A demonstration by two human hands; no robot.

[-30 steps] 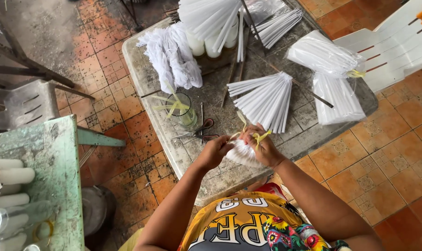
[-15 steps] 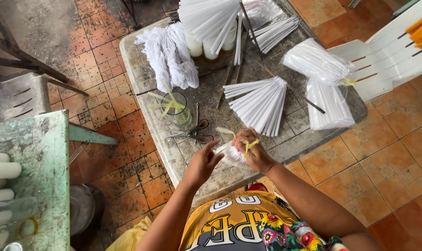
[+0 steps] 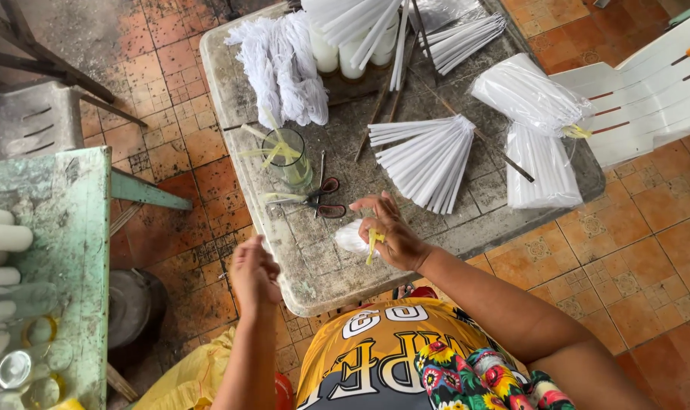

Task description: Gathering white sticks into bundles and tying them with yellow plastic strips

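My right hand rests over the near part of the worn grey table, gripping a small white bundle tied with a yellow band. My left hand hangs off the table's near left corner with the fingers curled in; I cannot see anything in it. Scissors with dark red handles lie just beyond the right hand. A clear glass with yellow bands stands left of them. A fan of thin white sticks lies behind the right hand.
White string bundles and white candles sit at the table's far side. Bagged white sticks lie at the right. A white plastic chair stands right, a green bench with candles left, a grey chair beyond it.
My left hand has let go of the bundle and pulled back left, off the table's corner. My right hand keeps the bundle.
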